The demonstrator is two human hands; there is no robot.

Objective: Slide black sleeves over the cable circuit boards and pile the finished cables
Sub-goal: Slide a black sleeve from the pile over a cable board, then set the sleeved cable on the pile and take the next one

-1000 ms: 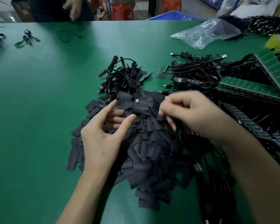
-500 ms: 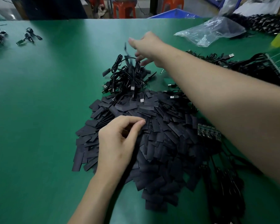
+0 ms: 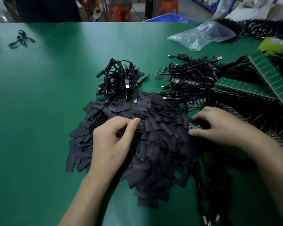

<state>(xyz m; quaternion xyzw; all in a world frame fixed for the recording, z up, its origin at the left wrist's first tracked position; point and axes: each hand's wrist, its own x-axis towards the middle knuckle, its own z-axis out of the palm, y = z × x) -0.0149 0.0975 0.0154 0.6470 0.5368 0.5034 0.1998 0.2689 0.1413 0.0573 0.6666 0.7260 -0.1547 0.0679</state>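
Head view: right hand [image 3: 219,126] pinches 1 circuit board [image 3: 196,126] beside sleeve heap [image 3: 153,144].

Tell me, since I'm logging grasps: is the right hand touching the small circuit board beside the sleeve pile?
Touching. In the head view the right hand pinches the circuit board between thumb and fingers.

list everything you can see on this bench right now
table: one, green, under it all
sleeves: large pile, black, centre
finished cables: one tangle, black, behind the sleeves
bare cables: one tangle, black, right of that
board panels: several, green, far right
plastic bag: one, clear, back right
cable bundle: one, black, back left
stools: two, orange, beyond the table
bin: one, blue, beyond the table
circuit board: one, green, in right hand
left hand: curled fingers on the sleeves, grip hidden
right hand: pinches the circuit board
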